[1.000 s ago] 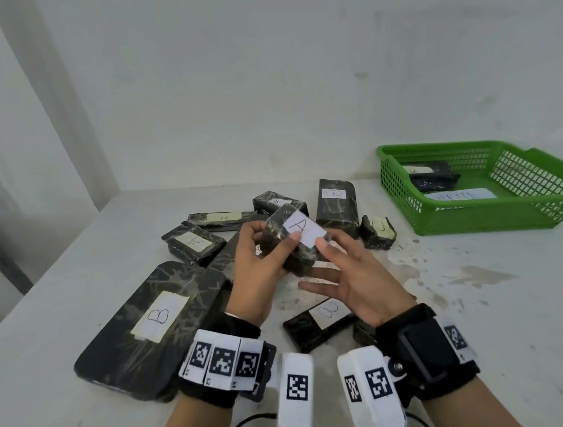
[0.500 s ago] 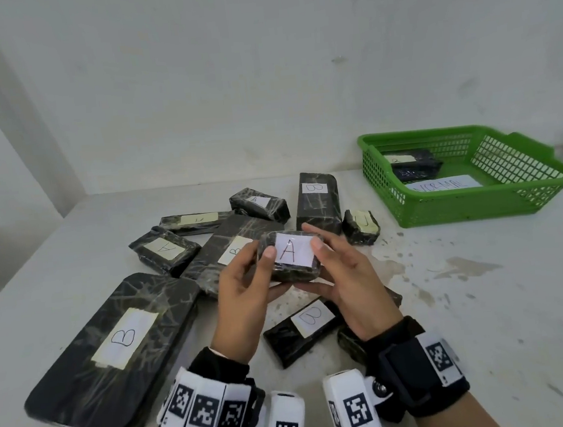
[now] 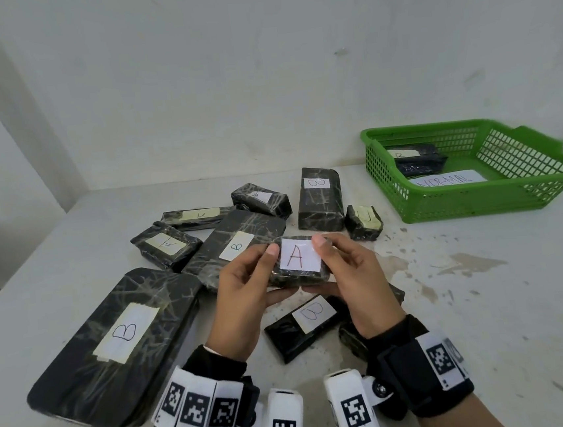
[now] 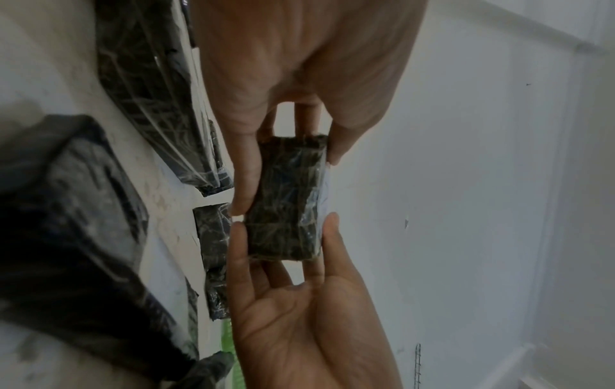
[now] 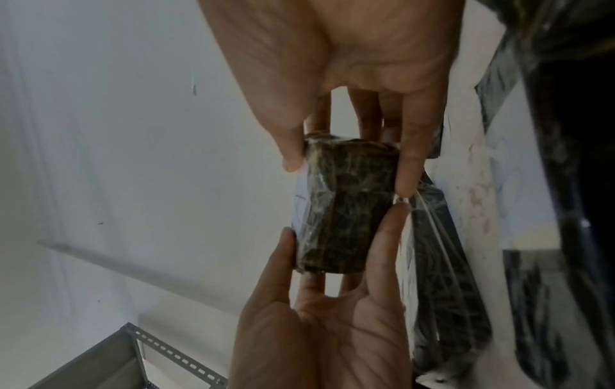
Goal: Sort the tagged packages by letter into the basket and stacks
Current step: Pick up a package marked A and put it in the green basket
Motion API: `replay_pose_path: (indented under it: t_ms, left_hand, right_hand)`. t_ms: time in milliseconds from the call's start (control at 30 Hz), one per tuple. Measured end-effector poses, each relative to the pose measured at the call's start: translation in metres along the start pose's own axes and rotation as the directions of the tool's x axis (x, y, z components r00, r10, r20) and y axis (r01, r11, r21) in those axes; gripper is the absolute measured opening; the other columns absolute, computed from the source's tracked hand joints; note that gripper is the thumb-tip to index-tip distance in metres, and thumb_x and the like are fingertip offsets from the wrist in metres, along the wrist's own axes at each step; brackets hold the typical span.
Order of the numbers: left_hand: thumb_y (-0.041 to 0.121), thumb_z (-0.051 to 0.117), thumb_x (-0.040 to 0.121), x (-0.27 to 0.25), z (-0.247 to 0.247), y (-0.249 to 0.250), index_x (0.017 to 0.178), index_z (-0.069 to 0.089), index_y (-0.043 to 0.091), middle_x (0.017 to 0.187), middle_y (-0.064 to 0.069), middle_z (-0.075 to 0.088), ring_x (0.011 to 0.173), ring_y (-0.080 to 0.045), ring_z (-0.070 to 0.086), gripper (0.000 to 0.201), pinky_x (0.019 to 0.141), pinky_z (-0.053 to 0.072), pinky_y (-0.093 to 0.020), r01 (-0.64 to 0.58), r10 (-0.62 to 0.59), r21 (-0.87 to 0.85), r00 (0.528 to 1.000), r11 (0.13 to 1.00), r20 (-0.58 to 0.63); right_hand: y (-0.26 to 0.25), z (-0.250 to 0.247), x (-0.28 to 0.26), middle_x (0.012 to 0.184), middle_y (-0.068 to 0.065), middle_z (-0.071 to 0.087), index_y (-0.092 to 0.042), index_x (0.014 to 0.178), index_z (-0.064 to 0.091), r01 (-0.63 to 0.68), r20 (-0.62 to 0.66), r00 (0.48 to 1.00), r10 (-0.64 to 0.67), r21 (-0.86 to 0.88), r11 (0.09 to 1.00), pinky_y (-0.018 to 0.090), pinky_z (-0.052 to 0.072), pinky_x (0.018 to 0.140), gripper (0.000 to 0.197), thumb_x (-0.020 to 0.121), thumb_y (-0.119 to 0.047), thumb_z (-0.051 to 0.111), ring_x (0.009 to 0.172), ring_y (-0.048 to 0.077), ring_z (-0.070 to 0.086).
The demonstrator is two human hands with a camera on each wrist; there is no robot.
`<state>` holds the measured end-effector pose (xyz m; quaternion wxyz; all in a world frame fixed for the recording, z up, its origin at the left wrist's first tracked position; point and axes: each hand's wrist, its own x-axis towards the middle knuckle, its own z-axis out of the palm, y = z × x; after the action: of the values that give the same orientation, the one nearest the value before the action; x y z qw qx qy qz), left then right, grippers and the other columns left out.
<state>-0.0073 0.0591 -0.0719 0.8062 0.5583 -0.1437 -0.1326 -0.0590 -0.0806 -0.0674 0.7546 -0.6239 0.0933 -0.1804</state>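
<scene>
Both hands, left (image 3: 242,282) & right (image 3: 355,275), pinch small black plastic-wrapped package w/ white "A" label (image 3: 298,263) above white worktop (image 3: 487,296), fingers (image 3: 271,250) curled round its edges.

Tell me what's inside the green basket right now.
In the green basket: two dark packages at the back and a white sheet reading roughly "NORMAL". Their tags are too small to read; the near wall hides part of the floor.
</scene>
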Motion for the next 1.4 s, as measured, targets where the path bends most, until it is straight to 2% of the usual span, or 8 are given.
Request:
replay_pose_path:
  t_ms: [167, 333, 533, 733, 900, 1133, 1300, 1400]
  left_hand:
    - [0.029, 0.065, 0.078, -0.0012, 0.0008, 0.001, 0.095, 0.073, 0.008, 0.099, -0.017, 0.073, 0.096, -0.03, 0.07, 0.028, 0.078, 0.062, -0.045, 0.025, -0.025, -0.002, 0.999, 1.0, 0.045]
    - [0.024, 0.062, 0.083, 0.0008, -0.0017, 0.0019, 0.1, 0.069, 0.0, 0.092, -0.011, 0.075, 0.091, -0.024, 0.072, 0.03, 0.072, 0.062, -0.04, -0.021, 0.022, -0.031, 1.0, 0.999, 0.004]
    - [0.024, 0.071, 0.083, 0.0013, -0.0042, 0.005, 0.103, 0.072, 0.006, 0.103, -0.013, 0.073, 0.098, -0.024, 0.07, 0.027, 0.081, 0.061, -0.041, 0.043, -0.034, -0.086, 0.994, 0.995, 0.104]
    - [0.023, 0.061, 0.082, 0.0005, -0.0041, 0.0042, 0.103, 0.069, 0.003, 0.097, -0.01, 0.073, 0.094, -0.022, 0.07, 0.03, 0.076, 0.062, -0.036, -0.003, 0.007, -0.074, 0.999, 0.997, 0.054]
    - [0.03, 0.06, 0.084, -0.0003, -0.0036, 0.0066, 0.106, 0.069, 0.001, 0.107, -0.016, 0.072, 0.099, -0.026, 0.07, 0.038, 0.084, 0.06, -0.044, 0.043, -0.036, -0.087, 0.996, 0.995, 0.08]
    - [0.026, 0.06, 0.082, 0.0002, -0.0039, 0.0052, 0.096, 0.072, 0.005, 0.099, -0.015, 0.072, 0.096, -0.027, 0.069, 0.028, 0.076, 0.062, -0.04, 0.018, -0.013, -0.092, 0.998, 0.996, 0.059]
    - [0.038, 0.061, 0.079, -0.0001, -0.0005, 0.0059, 0.097, 0.066, 0.0, 0.092, -0.01, 0.072, 0.089, -0.024, 0.071, 0.042, 0.08, 0.061, -0.045, 0.07, -0.066, -0.07, 0.996, 0.995, 0.054]
    - [0.03, 0.06, 0.086, -0.0005, -0.0002, 0.0024, 0.084, 0.057, 0.001, 0.079, -0.002, 0.071, 0.08, -0.019, 0.071, 0.03, 0.074, 0.062, -0.046, 0.005, -0.005, -0.02, 1.0, 1.0, 0.001]
  right_hand:
    - [-0.001, -0.0042, 0.0002, 0.086, 0.008, 0.076, -0.011, 0.1, 0.073, 0.02, -0.03, 0.999, -0.02, 0.003, 1.0, 0.034, 0.061, 0.059, 0.02, 0.096, -0.026, 0.059, 0.077, 0.019, 0.073]
    - [-0.0017, -0.0003, -0.0024, 0.095, 0.001, 0.075, -0.014, 0.11, 0.068, 0.016, 0.061, 0.998, -0.015, -0.008, 1.0, 0.033, 0.061, 0.074, 0.036, 0.087, -0.04, 0.06, 0.089, 0.014, 0.073]
    - [0.0008, -0.004, -0.0004, 0.107, 0.012, 0.074, -0.011, 0.118, 0.065, 0.062, 0.008, 0.998, -0.062, -0.01, 0.998, 0.039, 0.062, 0.075, 0.025, 0.094, -0.02, 0.062, 0.097, 0.025, 0.072]
    - [0.0005, -0.0019, -0.0008, 0.111, 0.006, 0.074, -0.016, 0.121, 0.063, 0.036, 0.1, 0.994, -0.035, -0.011, 0.999, 0.037, 0.059, 0.086, 0.044, 0.082, -0.036, 0.065, 0.104, 0.021, 0.07]
    - [0.001, -0.0055, -0.0013, 0.114, 0.008, 0.072, -0.014, 0.126, 0.062, 0.07, 0.099, 0.993, -0.067, -0.024, 0.997, 0.041, 0.059, 0.085, 0.035, 0.091, -0.02, 0.062, 0.107, 0.022, 0.069]
    - [-0.0011, -0.0037, -0.0011, 0.109, 0.007, 0.074, -0.015, 0.121, 0.064, 0.022, 0.093, 0.995, -0.023, 0.006, 1.0, 0.036, 0.059, 0.084, 0.043, 0.084, -0.036, 0.062, 0.103, 0.019, 0.07]
    - [0.0006, -0.0041, -0.0022, 0.103, 0.009, 0.075, -0.01, 0.111, 0.068, 0.064, 0.046, 0.997, -0.063, -0.036, 0.997, 0.036, 0.061, 0.076, 0.022, 0.093, -0.019, 0.062, 0.097, 0.023, 0.072]
    - [0.0, -0.0021, -0.0034, 0.101, 0.01, 0.074, -0.01, 0.109, 0.068, 0.065, 0.068, 0.996, -0.06, -0.08, 0.995, 0.038, 0.061, 0.077, 0.018, 0.094, -0.017, 0.061, 0.093, 0.02, 0.071]
